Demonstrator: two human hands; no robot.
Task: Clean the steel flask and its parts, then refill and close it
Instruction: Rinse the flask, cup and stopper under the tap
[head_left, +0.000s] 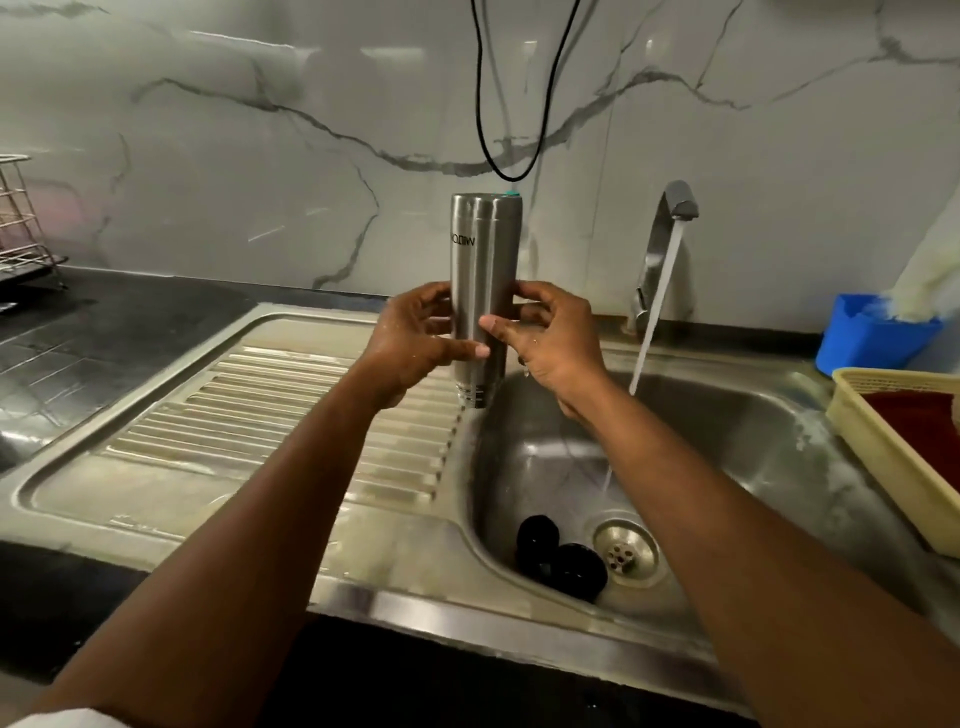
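The steel flask is held upside down, its threaded mouth pointing down over the edge between the drainboard and the sink bowl. My left hand grips its lower body from the left, thumb across the front. From the right, my right hand grips the same part. Two black flask parts lie in the bottom of the bowl beside the drain. The tap is running, its stream falling into the bowl to the right of my hands.
The ribbed drainboard lies left of the bowl. A blue tub and a yellow basket with red contents stand at the right. A wire rack is at far left. A black cable hangs on the marble wall.
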